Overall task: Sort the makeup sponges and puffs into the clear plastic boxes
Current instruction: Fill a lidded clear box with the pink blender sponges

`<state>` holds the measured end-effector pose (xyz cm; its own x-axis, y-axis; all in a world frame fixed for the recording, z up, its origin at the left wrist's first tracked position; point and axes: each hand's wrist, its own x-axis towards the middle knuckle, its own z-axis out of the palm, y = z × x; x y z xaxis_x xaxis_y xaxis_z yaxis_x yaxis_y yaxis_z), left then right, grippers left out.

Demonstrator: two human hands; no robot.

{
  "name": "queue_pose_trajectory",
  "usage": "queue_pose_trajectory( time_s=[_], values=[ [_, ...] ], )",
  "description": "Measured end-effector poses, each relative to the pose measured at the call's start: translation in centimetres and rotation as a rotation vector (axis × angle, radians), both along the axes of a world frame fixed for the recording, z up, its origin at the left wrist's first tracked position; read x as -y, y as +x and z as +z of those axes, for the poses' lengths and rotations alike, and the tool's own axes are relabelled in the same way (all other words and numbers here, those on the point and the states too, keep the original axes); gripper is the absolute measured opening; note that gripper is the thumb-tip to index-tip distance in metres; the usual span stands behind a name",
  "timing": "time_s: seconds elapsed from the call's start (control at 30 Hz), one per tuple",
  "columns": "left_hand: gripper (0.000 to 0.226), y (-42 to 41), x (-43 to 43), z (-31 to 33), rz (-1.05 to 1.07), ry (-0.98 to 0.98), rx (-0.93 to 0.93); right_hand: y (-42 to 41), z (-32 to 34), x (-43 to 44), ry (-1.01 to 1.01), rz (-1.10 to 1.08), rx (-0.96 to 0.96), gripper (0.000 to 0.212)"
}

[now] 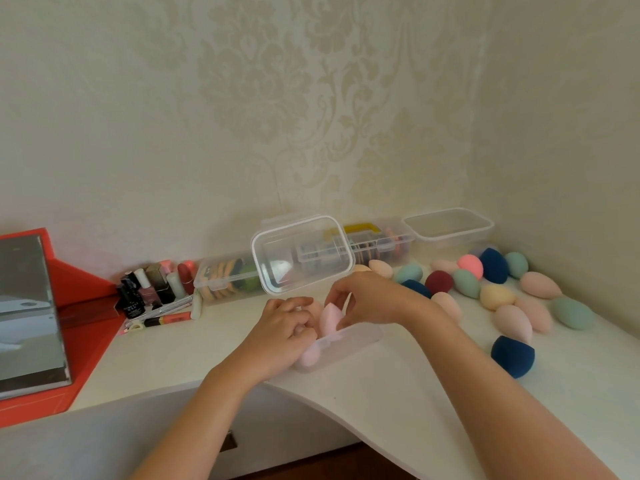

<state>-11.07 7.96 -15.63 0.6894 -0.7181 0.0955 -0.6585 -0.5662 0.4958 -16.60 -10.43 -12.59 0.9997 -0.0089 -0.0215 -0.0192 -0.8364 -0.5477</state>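
Head view: right hand (370,299) pinches pink sponge (329,319) over open box (360,336); left hand (282,329): grip unclear; loose sponges (512,322) right

Home vanity corner.
Damask wallpaper (277,98) at twelve o'clock; nail polishes and lipsticks (152,289) at ten o'clock; red-framed mirror (27,313) at nine o'clock.

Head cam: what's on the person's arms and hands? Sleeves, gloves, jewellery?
Both arms are bare: no sleeves show on the left forearm or right forearm up to the frame edge. Left hand and right hand are ungloved; no watch, bracelet or ring visible.
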Motion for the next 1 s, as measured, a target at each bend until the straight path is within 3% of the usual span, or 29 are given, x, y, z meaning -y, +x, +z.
queue_pose_trajectory(
  time_s=[0.3,0.47,0.57,0.63,0.73,0.8,0.9,1.0],
  values=[
    [0.024,-0.3,0.1,0.6,-0.025,0.000,-0.025,1.2,0.0,-2.3,-0.185,-0.008,0.016,0.027],
    [0.022,-0.2,-0.3,0.4,-0.058,-0.068,-0.068,1.6,-0.1,-3.0,-0.170,-0.038,-0.001,0.030],
    [0.026,0.1,-0.3,0.2,-0.071,-0.052,-0.052,1.4,0.3,-2.4,-0.084,-0.035,-0.027,0.036],
    [0.028,0.1,-0.2,0.4,-0.067,-0.025,-0.045,1.1,0.5,-1.6,0.093,-0.050,-0.077,0.037],
    [0.030,0.0,0.1,0.5,-0.045,-0.012,-0.043,0.5,0.7,-0.8,0.297,-0.101,-0.057,0.023],
    [0.030,-0.1,0.2,0.5,-0.032,-0.023,-0.056,0.2,1.1,0.1,0.262,-0.207,0.064,0.012],
    [0.030,-0.2,0.3,0.6,-0.032,-0.031,-0.060,-0.7,2.3,2.5,0.037,-0.384,0.245,0.009],
    [0.031,-0.3,0.3,0.5,-0.033,-0.032,-0.056,-2.5,2.8,6.2,-0.035,-0.554,0.123,0.013]
  ],
)
